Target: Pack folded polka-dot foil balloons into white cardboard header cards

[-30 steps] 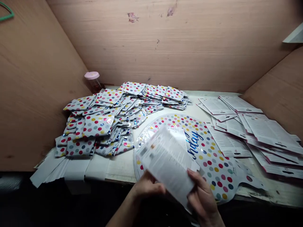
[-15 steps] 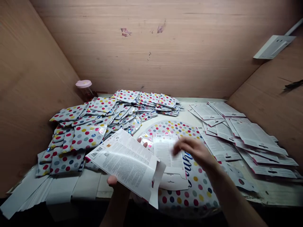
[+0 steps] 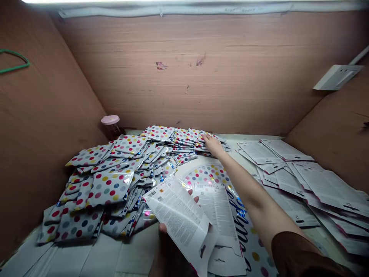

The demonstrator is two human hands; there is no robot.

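Note:
My left hand (image 3: 167, 244) is closed round a white printed carton (image 3: 180, 213), its thumb on the near edge and fingertips showing past the far edge. The carton's hang-hole flap stands open toward me. At the back, my right hand (image 3: 212, 145) reaches onto a stack of polka-dot foil packets (image 3: 180, 135); its fingers are stretched out on the top packet. Beneath the held carton, another white carton (image 3: 220, 219) lies on a large polka-dot bag (image 3: 201, 175) with blue lettering.
Many polka-dot packets (image 3: 111, 186) are heaped on the left. Overlapping white cartons (image 3: 317, 181) spread across the right. A pink-lidded jar (image 3: 110, 120) stands in the back left corner. White card pieces (image 3: 100, 250) lie along the front edge. Wooden panels (image 3: 178, 77) enclose the table; a socket (image 3: 337, 77) is at right.
My right hand has moved from above the lying carton to the packet stack at the back. My left hand still holds its carton. The view has tilted up.

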